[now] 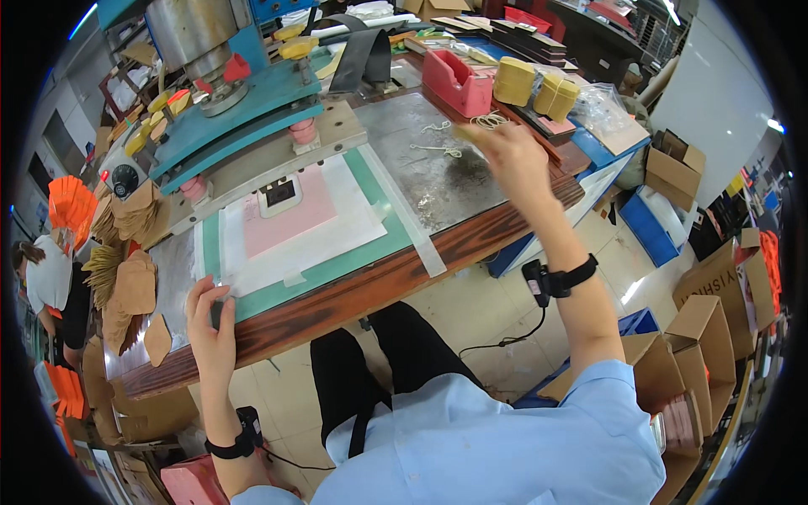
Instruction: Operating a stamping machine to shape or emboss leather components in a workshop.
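My left hand (pixel 212 328) is at the front left edge of the wooden workbench (pixel 337 310), its fingers curled round a small dark piece (pixel 217 314) that is mostly hidden. Out over the metal plate (pixel 404 126) on the right, my right hand (pixel 512 160) pinches a small yellowish piece (pixel 464 133), slightly blurred. Pale rubber bands (pixel 442 150) lie on that plate. Under the blue press (pixel 240 126), a pink sheet (pixel 290 223) rests on white paper (pixel 362 225) over a green mat (pixel 290 290). A white-edged dark patch (pixel 280 195) sits on the pink sheet.
A pink tape dispenser (pixel 459 84) and banded yellow stacks (pixel 515 80) stand behind my right hand. Tan leather-like cutouts (pixel 135 286) pile up at left. Cardboard boxes (pixel 703 328) and a blue crate (pixel 652 225) are on the right. Another person (pixel 46 273) is at far left.
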The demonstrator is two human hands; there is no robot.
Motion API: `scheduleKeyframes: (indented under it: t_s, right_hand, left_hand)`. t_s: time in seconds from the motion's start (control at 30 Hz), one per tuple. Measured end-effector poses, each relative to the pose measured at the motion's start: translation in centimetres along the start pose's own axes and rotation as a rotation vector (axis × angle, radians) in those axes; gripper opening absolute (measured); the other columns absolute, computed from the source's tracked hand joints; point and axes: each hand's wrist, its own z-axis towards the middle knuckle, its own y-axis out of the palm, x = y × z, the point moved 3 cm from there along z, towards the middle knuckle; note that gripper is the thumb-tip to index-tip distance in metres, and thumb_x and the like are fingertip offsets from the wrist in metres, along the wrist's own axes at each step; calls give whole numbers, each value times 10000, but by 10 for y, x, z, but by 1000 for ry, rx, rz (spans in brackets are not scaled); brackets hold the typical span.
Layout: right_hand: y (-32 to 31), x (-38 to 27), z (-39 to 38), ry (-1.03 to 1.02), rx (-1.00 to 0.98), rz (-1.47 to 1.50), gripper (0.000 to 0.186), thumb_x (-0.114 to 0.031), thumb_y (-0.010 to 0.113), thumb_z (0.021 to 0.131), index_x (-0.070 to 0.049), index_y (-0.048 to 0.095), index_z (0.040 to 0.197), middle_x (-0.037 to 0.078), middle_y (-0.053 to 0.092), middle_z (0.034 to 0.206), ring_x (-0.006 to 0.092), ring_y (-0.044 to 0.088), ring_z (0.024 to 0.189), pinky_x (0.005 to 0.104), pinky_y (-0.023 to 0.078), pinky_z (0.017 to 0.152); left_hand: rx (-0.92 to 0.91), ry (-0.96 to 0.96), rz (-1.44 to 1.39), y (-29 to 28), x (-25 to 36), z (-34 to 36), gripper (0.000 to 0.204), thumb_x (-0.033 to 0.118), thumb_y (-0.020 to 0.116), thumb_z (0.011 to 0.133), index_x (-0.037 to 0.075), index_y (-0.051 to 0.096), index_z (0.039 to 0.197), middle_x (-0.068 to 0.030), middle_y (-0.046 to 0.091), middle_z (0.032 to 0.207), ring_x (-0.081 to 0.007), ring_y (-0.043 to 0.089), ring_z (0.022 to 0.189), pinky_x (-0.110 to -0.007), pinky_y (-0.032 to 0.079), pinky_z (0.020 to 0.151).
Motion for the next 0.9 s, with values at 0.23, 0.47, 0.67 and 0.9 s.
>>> scheduleKeyframes:
  t_s: [0.23,0.47,0.67,0.9]
  right_hand:
    - [33,-31,1,148,-442,124,356,-399,656,768,-45,631,793,108,613,850,286,605,838,383,480,702]
    - [53,0,4,380,-549,611,224,-230,671,781,-7,655,803,64,642,786,186,607,719,310,484,663]
    - [56,17,3,573,-737,835,197,-196,683,806,-11,695,874,-15,605,699,58,514,621,205,429,577]
    - [59,19,-1,365,-726,748,178,-182,670,807,-6,689,826,3,626,707,71,524,607,222,441,582]
  left_hand:
    - [13,-16,-21,-3,-2,-6,143,75,563,856,31,590,990,-130,488,1230,-271,470,1154,-353,341,992]
    - [5,-24,-78,-3,-2,-4,135,80,557,868,20,589,985,-134,485,1232,-263,463,1170,-350,338,996]
    - [-12,-22,-48,-3,-1,-5,137,90,557,873,22,592,986,-129,496,1223,-260,468,1166,-345,338,996]
    - [-22,-27,-20,-1,-1,-3,133,91,560,870,24,595,979,-124,511,1214,-260,479,1152,-342,342,993]
